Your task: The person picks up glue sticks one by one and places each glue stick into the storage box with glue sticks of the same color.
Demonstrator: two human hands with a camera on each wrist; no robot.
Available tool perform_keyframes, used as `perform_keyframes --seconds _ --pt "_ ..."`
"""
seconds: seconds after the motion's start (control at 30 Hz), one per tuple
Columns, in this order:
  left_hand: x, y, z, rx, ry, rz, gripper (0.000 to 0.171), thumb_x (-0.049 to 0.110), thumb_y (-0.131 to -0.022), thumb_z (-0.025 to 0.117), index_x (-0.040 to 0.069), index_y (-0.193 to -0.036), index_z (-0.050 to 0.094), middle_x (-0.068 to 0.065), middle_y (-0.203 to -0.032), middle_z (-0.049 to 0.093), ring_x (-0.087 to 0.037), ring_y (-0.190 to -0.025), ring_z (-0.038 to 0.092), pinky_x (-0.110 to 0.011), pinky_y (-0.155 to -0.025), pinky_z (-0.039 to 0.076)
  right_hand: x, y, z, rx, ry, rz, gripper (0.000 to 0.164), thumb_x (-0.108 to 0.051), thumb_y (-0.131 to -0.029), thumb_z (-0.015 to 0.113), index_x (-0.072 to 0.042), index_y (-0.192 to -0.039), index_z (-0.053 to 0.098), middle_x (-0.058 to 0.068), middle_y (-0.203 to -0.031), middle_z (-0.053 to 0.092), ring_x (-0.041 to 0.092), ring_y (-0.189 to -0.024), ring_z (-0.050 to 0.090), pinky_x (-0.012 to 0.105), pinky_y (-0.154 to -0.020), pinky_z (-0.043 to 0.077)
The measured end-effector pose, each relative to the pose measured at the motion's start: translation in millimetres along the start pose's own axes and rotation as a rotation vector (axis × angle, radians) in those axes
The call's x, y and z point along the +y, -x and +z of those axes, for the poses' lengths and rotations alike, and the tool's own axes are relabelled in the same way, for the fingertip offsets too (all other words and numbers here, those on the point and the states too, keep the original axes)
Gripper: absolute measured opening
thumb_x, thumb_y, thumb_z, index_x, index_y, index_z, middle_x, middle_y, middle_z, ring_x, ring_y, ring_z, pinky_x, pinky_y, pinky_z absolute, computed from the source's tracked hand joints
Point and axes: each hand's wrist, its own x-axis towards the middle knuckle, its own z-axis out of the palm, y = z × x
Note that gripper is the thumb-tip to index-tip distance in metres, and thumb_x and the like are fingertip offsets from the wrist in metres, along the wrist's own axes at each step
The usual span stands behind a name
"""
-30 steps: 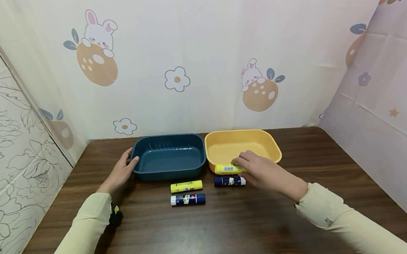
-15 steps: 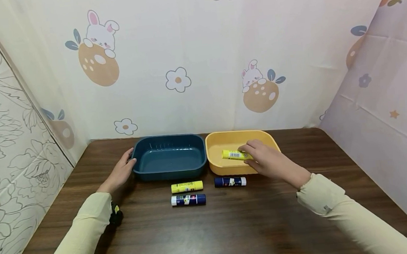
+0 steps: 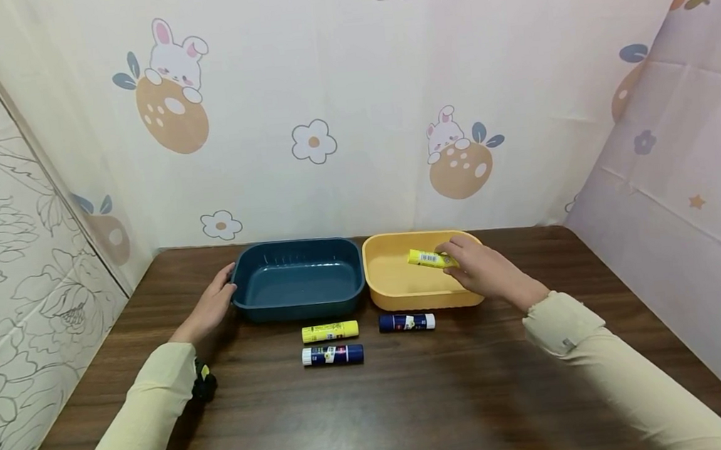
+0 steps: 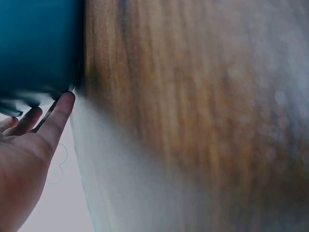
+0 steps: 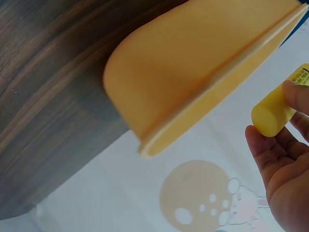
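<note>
Over the yellow tray (image 3: 406, 300), my right hand (image 3: 485, 268) pinches a yellow glue stick (image 3: 425, 258) between thumb and fingers. In the right wrist view that glue stick's smooth end (image 5: 268, 116) points toward the tray's rim and is held above it. My left hand (image 3: 208, 311) rests on the left end of the dark blue tray (image 3: 297, 310); the left wrist view shows its fingers extended against the tray's side. In front of the trays lie another yellow glue stick (image 3: 330, 331), a dark blue glue stick with a white cap (image 3: 340, 355), and a second dark blue one (image 3: 405, 322).
The two trays stand side by side at the back of a dark wooden table (image 3: 377, 416). A printed curtain (image 3: 349, 97) hangs right behind them, with more cloth at both sides. A small black object (image 3: 204, 386) shows under the left wrist.
My right hand has lifted the yellow glue stick from the yellow tray's front edge, carrying it back and rightward over the tray. The left thumb has slipped slightly outward from the blue tray's rim.
</note>
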Motion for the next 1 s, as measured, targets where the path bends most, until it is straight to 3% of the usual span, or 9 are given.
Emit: perform_keyframes --seconds 0.4,0.73,1.0 --pt "-1.8 0.2 0.7 0.005 0.028 -0.007 0.055 0.015 -0.102 0.025 -0.002 -0.151 0.007 -0.029 -0.153 0.012 -0.044 -0.135 0.021 -0.059 -0.101 0.031 21.9 -8.1 11.9 -0.054 -0.053 0.092 0.035 -0.004 -0.084 0.071 0.001 -0.116 0.058 0.016 -0.108 0.058 0.030 -0.097 0.053 0.045 -0.081 0.048" --pt "-1.8 0.7 -1.7 0.001 0.077 -0.020 0.054 0.014 -0.102 0.027 -0.002 -0.151 0.009 -0.029 -0.152 0.015 -0.042 -0.128 0.029 -0.056 -0.097 0.035 34.3 -12.1 27.3 -0.039 -0.115 0.095 0.030 0.001 -0.083 0.069 0.004 -0.111 0.060 0.019 -0.106 0.058 0.033 -0.098 0.055 0.048 -0.082 0.047" --pt "-4.0 -2.0 -3.3 0.004 0.131 -0.028 0.055 0.012 -0.101 0.029 -0.002 -0.151 0.011 -0.030 -0.151 0.016 -0.044 -0.131 0.028 -0.059 -0.099 0.034 42.0 -11.3 38.9 -0.053 -0.115 0.097 0.028 0.001 -0.083 0.068 0.004 -0.110 0.061 0.018 -0.100 0.058 0.032 -0.093 0.054 0.047 -0.078 0.047"
